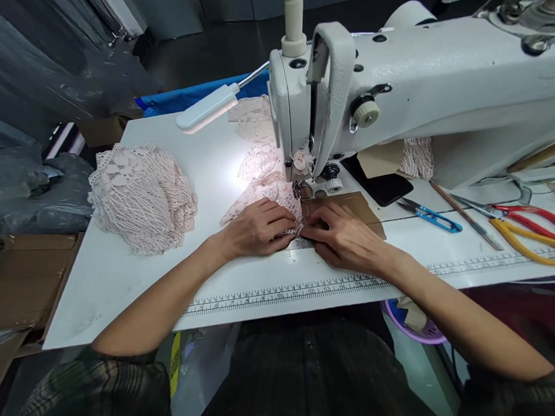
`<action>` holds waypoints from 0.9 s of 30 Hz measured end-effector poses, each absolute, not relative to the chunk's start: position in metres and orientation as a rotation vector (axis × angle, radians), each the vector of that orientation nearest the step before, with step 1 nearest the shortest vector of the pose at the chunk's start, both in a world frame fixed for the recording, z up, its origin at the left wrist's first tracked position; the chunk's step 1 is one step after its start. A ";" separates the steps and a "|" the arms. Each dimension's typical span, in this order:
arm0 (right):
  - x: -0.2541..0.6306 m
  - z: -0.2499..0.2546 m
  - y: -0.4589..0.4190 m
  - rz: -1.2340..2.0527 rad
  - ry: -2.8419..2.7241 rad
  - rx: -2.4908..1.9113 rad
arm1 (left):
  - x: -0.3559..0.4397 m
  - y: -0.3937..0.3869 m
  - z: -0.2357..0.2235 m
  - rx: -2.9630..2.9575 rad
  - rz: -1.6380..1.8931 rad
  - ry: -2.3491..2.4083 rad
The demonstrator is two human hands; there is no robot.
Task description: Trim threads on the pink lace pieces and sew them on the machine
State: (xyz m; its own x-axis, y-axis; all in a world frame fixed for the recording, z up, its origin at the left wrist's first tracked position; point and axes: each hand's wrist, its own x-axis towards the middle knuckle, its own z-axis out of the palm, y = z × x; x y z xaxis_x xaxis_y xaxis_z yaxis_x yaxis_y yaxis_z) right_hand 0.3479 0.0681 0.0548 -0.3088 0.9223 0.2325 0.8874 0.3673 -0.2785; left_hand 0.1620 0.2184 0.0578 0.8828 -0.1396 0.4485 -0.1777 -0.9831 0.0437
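A piece of pale pink lace fabric (pixel 271 192) lies under the needle area of a white sewing machine (pixel 294 108). My left hand (pixel 263 226) presses on this lace, fingers bent and closed together over its near edge. Just right of the presser foot, my right hand (pixel 344 235) pinches the lace's right edge between thumb and forefinger. Beneath that hand, a brown card (pixel 360 210) rests on the machine bed. More lace runs back behind the needle. The fingertips of both hands partly hide the held edge.
A lace pile (pixel 142 198) sits at left, under a lamp (pixel 208 108). At right lie a black phone (pixel 379 180), blue thread snips (pixel 431 215), and red-and-yellow-handled scissors (pixel 532 235). A printed ruler (pixel 271 296) follows the table's front edge. A purple basket (pixel 427 336) stands below.
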 end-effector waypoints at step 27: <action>0.376 0.044 0.097 0.207 -2.123 -1.424 | 0.162 0.213 0.061 3.107 0.840 -0.340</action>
